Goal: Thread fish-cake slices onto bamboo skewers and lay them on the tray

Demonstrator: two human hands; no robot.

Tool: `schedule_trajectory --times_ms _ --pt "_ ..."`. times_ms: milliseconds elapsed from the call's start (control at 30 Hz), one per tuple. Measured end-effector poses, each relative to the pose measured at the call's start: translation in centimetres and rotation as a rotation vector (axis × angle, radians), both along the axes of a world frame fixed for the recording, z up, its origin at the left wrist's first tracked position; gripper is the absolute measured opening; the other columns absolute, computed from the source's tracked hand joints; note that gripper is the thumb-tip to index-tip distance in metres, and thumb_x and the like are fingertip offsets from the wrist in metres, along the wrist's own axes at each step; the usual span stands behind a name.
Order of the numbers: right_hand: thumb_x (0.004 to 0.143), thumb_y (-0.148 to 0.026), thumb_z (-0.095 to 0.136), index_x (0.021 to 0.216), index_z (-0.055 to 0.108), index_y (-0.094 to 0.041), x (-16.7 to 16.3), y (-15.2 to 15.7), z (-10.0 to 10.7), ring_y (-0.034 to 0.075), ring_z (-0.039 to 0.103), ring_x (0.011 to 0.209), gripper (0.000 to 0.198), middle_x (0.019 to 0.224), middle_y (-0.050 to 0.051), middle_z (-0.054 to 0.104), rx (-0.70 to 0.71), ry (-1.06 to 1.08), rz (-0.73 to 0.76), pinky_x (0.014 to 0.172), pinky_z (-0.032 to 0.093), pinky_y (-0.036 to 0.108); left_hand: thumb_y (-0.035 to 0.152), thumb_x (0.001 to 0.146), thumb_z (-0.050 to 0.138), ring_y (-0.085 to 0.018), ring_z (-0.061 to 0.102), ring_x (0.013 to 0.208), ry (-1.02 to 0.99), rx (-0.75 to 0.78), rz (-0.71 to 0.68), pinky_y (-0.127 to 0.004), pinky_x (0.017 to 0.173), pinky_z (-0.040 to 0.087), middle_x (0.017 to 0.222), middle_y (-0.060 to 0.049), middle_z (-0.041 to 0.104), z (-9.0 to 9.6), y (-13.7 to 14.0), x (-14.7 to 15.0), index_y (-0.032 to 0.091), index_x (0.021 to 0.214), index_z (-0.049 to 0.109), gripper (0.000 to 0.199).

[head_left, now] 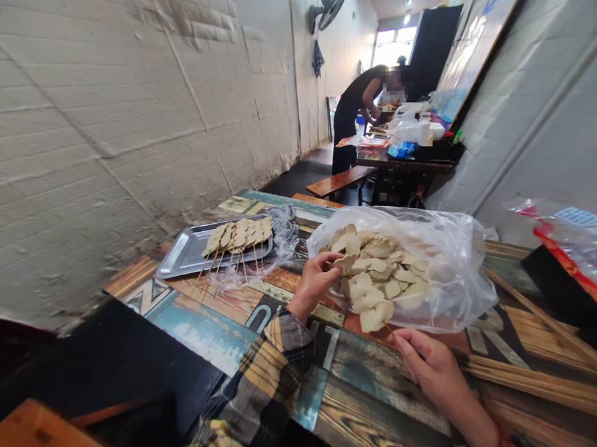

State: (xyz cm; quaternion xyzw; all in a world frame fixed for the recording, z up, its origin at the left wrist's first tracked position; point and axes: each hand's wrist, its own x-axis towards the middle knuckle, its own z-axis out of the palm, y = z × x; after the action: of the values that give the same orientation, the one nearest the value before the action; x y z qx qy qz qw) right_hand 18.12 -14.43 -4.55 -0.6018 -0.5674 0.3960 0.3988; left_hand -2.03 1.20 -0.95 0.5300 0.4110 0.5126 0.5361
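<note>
My right hand [433, 363] pinches the lower end of a thin wooden skewer [389, 328]. Several pale beige, food-like slices [371, 305] are threaded along its upper part, in front of a heap of loose slices. My left hand [316, 284] is closed at the heap's left side, thumb and fingers on one beige slice [344, 264]. The loose slices [382, 249] lie on an opened clear plastic bag [460, 262]. Farther left, a metal tray [182, 253] carries filled skewers [239, 234], their bare ends sticking out over its near edge.
Bare wooden skewers [536, 374] lie at the table's right side, near a red-edged plastic package [575, 262]. Crumpled plastic [283, 234] sits against the tray. Beyond the patterned table [204, 328], a person in dark clothes [352, 107] bends over another table, with a wooden bench [341, 180] nearby.
</note>
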Motion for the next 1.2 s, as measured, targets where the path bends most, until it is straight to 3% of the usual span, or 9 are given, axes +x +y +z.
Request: schedule_trajectory --times_ms 533,767,1200 --pt "0.091 -0.051 0.047 0.088 0.067 -0.019 0.2 -0.3 -0.1 0.013 0.048 0.044 0.038 0.048 -0.004 0.048 0.014 -0.051 0.006 0.043 0.035 0.023 0.019 0.055 0.079 -0.007 0.052 0.060 -0.247 -0.205 -0.145 -0.019 0.057 0.038 0.076 0.000 0.064 0.0 -0.2 0.1 0.014 0.085 0.070 0.032" --pt "0.086 -0.056 0.052 0.083 0.072 -0.020 -0.2 -0.3 0.6 0.015 0.051 0.043 0.041 0.049 -0.001 0.056 0.095 -0.120 -0.041 0.039 0.037 0.024 0.030 0.052 0.085 -0.009 0.053 0.060 -0.318 -0.274 -0.108 -0.020 0.057 0.040 0.072 0.000 0.062 -0.4 -0.2 0.3 0.013 0.081 0.068 0.037" --pt "0.083 -0.059 0.053 0.080 0.074 -0.023 -0.1 -0.1 0.9 0.017 0.055 0.045 0.041 0.047 -0.001 0.057 0.139 -0.165 -0.055 0.041 0.042 0.024 0.025 0.048 0.086 -0.008 0.053 0.057 -0.415 -0.351 -0.057 -0.021 0.055 0.041 0.068 0.001 0.061 -0.5 -0.2 0.5 0.013 0.076 0.067 0.036"
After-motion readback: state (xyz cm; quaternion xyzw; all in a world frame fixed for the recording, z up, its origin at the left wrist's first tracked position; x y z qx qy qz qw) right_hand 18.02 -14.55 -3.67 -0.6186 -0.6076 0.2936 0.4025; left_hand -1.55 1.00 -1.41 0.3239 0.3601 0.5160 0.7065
